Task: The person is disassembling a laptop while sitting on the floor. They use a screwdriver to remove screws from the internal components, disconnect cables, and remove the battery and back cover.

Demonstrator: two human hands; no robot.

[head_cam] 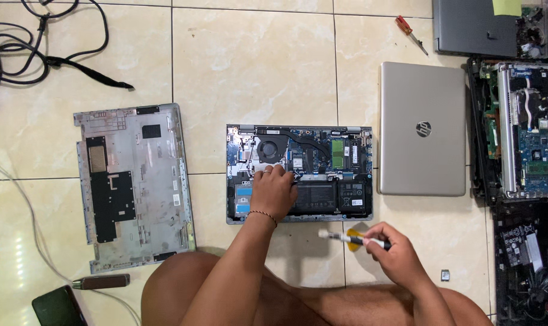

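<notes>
At frame centre, the opened laptop (298,174) lies on the floor tiles; the left hand (272,192) presses flat, fingers spread, on its battery. The right hand (396,256) pinches a screwdriver (353,239). A slip could likely gouge the board.

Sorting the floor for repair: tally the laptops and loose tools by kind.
Opened laptops, insides showing: 2, one under the left hand at, one at
Closed laptops: 2
Removed bottom covers: 1
Screwdrivers: 2, red-handled, one in the right hand at
Total: 7
</notes>
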